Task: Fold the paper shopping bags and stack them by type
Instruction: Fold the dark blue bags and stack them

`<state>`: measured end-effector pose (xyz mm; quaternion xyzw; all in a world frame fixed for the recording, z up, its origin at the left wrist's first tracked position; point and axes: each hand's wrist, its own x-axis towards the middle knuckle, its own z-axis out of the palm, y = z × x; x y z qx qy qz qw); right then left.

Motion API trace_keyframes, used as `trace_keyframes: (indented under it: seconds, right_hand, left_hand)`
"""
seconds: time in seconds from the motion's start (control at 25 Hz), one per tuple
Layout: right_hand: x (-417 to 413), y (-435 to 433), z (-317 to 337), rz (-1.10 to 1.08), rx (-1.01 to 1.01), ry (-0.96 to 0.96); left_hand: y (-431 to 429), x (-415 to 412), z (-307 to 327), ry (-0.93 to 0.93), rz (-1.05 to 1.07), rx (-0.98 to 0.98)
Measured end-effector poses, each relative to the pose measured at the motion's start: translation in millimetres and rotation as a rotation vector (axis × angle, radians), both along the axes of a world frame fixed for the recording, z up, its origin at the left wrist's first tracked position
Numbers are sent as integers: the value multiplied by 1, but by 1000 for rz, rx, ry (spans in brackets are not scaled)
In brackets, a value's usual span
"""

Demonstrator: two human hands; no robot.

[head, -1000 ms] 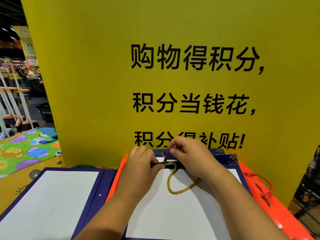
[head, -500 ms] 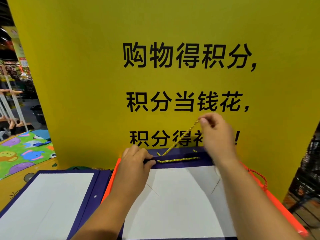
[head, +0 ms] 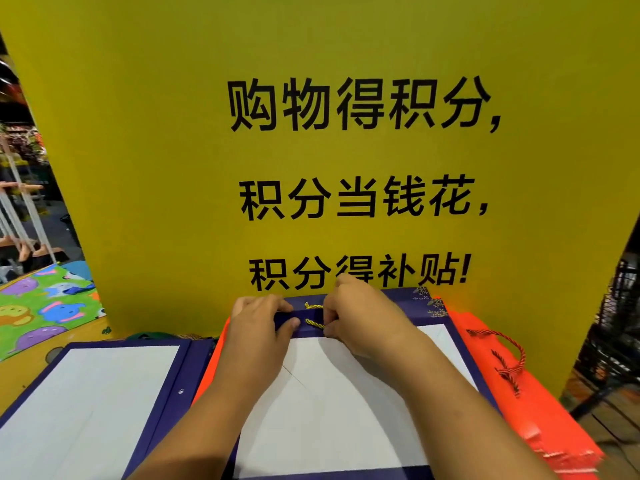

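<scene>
left grip (head: 261, 327): holds navy bag (head: 410, 308) rim | right grip (head: 363, 317): pinches gold cord (head: 313, 323)

This is a shop floor. A big yellow promotion board (head: 173, 133) fills the frame, its black characters (head: 360, 105) promising points for shopping. At the left edge stand displayed brooms (head: 24, 216), crowded goods shelves (head: 20, 140) and a cartoon-animal mat (head: 45, 306); at the right edge, a black wire basket (head: 620, 306).

I see both my bare forearms reaching forward and converging, my left hand (head: 258, 327) knuckles-up, thumb and fingers pinching the bag rim (head: 398, 306), my right hand (head: 360, 313) just beside it, fingers curled tight on the gold cord (head: 313, 323).
</scene>
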<state>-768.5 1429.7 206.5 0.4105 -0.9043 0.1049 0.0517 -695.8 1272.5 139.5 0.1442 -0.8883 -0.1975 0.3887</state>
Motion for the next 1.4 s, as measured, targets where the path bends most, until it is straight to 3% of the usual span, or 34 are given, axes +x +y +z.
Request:
trace_keyframes:
  seconds: [0.12,0.24,0.32,0.48,0.56,0.76,0.84,0.88,1.0,1.04,1.12,1.24,1.32,1.4]
  right_hand:
    - [-3,3,3,99,-41,-36]
    - [-14,26,17,183,-276,-452]
    - [-20,43,28,299,-528,-691]
    - [-35,62,33,516,-1337,-1069]
    - [-35,60,30,511,-1500,-1151]
    - [-30,54,33,525,-1683,-1242]
    - [-27,64,42,512,-1628,-1184]
    - [-24,71,48,438,-1482,-1064]
    - [-19,98,66,7,-663,-598]
    - [-19,107,70,-114,-522,-462]
    - [-18,126,74,-214,-536,-355]
    - [-19,149,71,-284,-542,-424]
    - [-13,160,59,-290,-535,-519]
    - [11,164,49,-230,-668,-752]
  left_hand:
    - [2,1,0,0,1,66]
    - [3,3,3,-17,3,92]
    - [4,4,4,-29,12,126]
    - [7,5,9,0,8,208]
    - [10,7,12,23,-19,210]
    - [11,7,17,79,-86,207]
    - [12,7,22,58,-95,156]
    - [13,7,23,28,-81,113]
    - [16,9,39,-109,13,-10]
    - [13,9,50,-186,60,-47]
    - [9,14,74,-309,134,-75]
    - [7,34,109,-329,195,33]
    - [9,54,129,-346,211,152]
    - [10,75,133,-326,180,289]
